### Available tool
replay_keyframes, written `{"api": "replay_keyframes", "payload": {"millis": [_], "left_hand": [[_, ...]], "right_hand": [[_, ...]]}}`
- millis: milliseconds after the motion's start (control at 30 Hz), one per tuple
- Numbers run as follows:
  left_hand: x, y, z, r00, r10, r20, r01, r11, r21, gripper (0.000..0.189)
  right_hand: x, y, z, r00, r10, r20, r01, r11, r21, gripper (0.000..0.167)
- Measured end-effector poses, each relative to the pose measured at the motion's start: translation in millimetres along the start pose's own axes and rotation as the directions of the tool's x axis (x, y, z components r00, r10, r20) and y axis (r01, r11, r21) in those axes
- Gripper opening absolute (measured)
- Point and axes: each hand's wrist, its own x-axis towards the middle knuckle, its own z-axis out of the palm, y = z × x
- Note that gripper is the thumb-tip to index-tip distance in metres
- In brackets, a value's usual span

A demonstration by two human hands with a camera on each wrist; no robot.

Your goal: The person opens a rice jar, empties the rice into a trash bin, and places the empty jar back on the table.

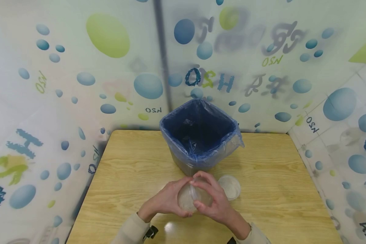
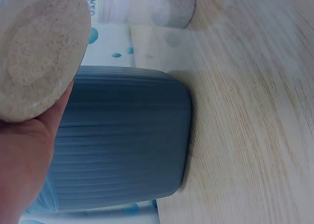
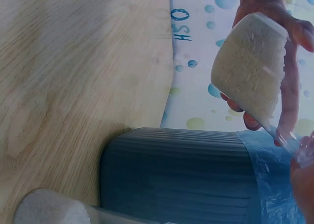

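Note:
My left hand (image 1: pixel 172 198) holds a clear plastic cup of rice (image 1: pixel 186 200) tilted on its side in front of the bin. In the left wrist view its round base (image 2: pixel 39 52) shows grains pressed against it. Rice fills much of the cup (image 3: pixel 250 62) in the right wrist view, its open side turned toward my right hand (image 1: pixel 211 198). That hand curls round clear plastic at the rim, thumb and fingertips at its edge; I cannot tell whether a separate lid is there. A second clear cup (image 1: pixel 229 187) with white grains at its bottom stands upright beside my right hand.
Behind the hands stands a grey-blue ribbed bin (image 2: pixel 122 135) with a blue plastic liner (image 1: pixel 196 156) folded over its rim. It is on a wooden table (image 1: pixel 125 162), near the back edge. Patterned sheets (image 1: pixel 109 88) hang close behind and at both sides.

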Motion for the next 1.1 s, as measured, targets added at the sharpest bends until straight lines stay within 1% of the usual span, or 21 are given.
{"api": "replay_keyframes", "payload": {"millis": [100, 267, 367, 533, 600, 667, 733, 800, 900, 967, 1000, 1033, 1100], "left_hand": [[-0.7, 0.0, -0.3, 1.0, -0.006, 0.015, 0.006, 1.0, -0.022, 0.089], [-1.5, 0.3, 0.0, 0.998, -0.026, 0.057, 0.033, 0.992, -0.122, 0.084], [-1.6, -0.4, 0.5, 0.996, -0.028, 0.086, 0.045, 0.979, -0.2, 0.084], [-3.1, -4.8, 2.3, 0.99, -0.026, 0.14, 0.067, 0.953, -0.294, 0.093], [-4.3, -6.9, 3.8, 0.986, -0.016, 0.168, 0.074, 0.937, -0.342, 0.092], [-5.8, -9.2, 5.7, 0.984, -0.004, 0.176, 0.07, 0.926, -0.37, 0.089], [-7.4, -11.3, 8.6, 0.986, -0.004, 0.169, 0.071, 0.918, -0.389, 0.084], [-8.4, -12.4, 12.6, 0.99, -0.008, 0.144, 0.063, 0.922, -0.382, 0.083], [-8.3, -12.4, 18.8, 0.995, -0.031, 0.092, 0.06, 0.939, -0.34, 0.086], [-7.1, -10.6, 22.1, 0.998, -0.043, 0.046, 0.054, 0.958, -0.282, 0.09], [-6.2, -9.3, 22.9, 0.999, -0.05, 0.016, 0.053, 0.969, -0.242, 0.091], [-5.4, -7.4, 22.9, 0.998, -0.061, -0.018, 0.057, 0.98, -0.191, 0.092], [-4.2, -4.8, 22.2, 0.992, -0.084, -0.091, 0.078, 0.995, -0.069, 0.093]], "right_hand": [[1.5, -1, -1, 1.0, -0.017, 0.012, 0.017, 1.0, 0.012, 0.043], [4.8, -1, -1, 0.998, -0.057, 0.029, 0.056, 0.998, 0.025, 0.043], [6.1, -2, -2, 0.997, -0.069, 0.042, 0.067, 0.997, 0.043, 0.042], [7.1, -2, -5, 0.994, -0.074, 0.08, 0.069, 0.995, 0.069, 0.041], [7.8, -2, -6, 0.991, -0.082, 0.106, 0.075, 0.994, 0.075, 0.041], [9.5, -1, -7, 0.987, -0.098, 0.131, 0.089, 0.993, 0.073, 0.041], [10.8, 2, -8, 0.982, -0.11, 0.156, 0.1, 0.992, 0.071, 0.042], [11.7, 5, -9, 0.977, -0.122, 0.177, 0.11, 0.991, 0.072, 0.043], [11.3, 8, -12, 0.97, -0.13, 0.203, 0.12, 0.991, 0.06, 0.044], [11.3, 9, -16, 0.965, -0.121, 0.232, 0.119, 0.993, 0.022, 0.047], [11.5, 8, -18, 0.963, -0.105, 0.248, 0.11, 0.994, -0.005, 0.049], [11.6, 7, -21, 0.962, -0.072, 0.264, 0.087, 0.995, -0.046, 0.051], [11.7, 3, -25, 0.957, 0.027, 0.29, 0.013, 0.991, -0.135, 0.056]]}}
